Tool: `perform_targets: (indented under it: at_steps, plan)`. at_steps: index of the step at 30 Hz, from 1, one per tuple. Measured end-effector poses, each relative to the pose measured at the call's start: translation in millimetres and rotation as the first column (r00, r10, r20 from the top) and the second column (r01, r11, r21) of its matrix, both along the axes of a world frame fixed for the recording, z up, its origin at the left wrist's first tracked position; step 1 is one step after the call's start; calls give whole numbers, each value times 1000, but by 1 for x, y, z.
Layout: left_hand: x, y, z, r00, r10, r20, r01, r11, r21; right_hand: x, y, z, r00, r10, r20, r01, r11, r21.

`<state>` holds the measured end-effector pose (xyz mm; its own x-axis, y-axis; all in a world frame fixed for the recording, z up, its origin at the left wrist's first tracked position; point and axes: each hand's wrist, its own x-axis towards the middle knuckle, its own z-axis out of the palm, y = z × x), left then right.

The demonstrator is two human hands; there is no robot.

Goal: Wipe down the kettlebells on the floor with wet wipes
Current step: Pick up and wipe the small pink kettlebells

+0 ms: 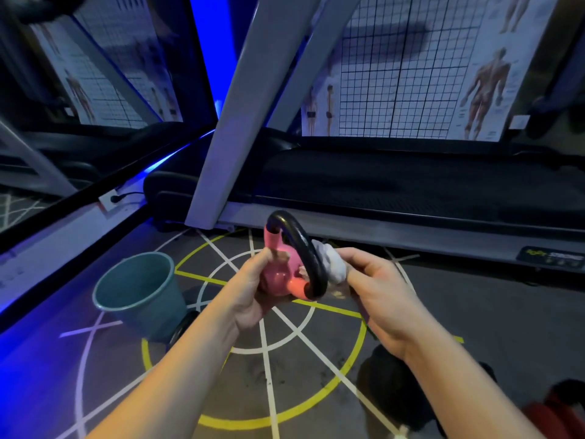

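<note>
Above the marked gym floor (443, 312), the left hand (250, 293) grips the small pink kettlebell (278, 277) by its body. The right hand (376, 293) pinches a crumpled white wet wipe (329, 261) against its black loop handle (304, 248). Wiping is judged underway; dark kettlebells (386, 375) below probably remain.

Glossy pink kettlebell (278, 277) with smooth black handle; crumpled white cloth-like wipe (332, 264); matt teal plastic bucket (139, 289).

A teal bucket (158, 312) stands on the floor (474, 327) at the left, beside a target of yellow and white lines (357, 353). Farther away, a treadmill (380, 185) lies across. Behind it hang a grid chart (402, 83) and an anatomy poster (487, 87).
</note>
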<state>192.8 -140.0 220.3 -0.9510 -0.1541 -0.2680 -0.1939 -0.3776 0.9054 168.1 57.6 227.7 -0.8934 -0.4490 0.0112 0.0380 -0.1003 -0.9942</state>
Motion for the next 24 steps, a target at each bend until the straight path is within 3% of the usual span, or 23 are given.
perform_targets:
  at_steps: [6,10,13,16,19,24]
  plan:
    - [-2,-2,-4,992,-111,-53,108,992,-67,4,-2,0,994,113,-2,-112,992,61]
    - [-6,-5,-6,993,-95,-72,95,995,-10,8,1,5,979,203,-13,-204,978,-39]
    - [-7,-5,-7,999,-45,-28,45,999,-8,18,-1,9,967,242,-76,-243,970,-14]
    - [-6,1,-10,1000,15,25,-17,999,43,25,-13,4,974,226,-35,-228,972,-54]
    - [-3,7,-14,999,-24,22,21,994,108,30,-21,7,970,244,18,-240,964,-113]
    - [-4,1,-12,993,-93,-77,95,995,25,25,-12,13,945,328,1,-328,944,-20]
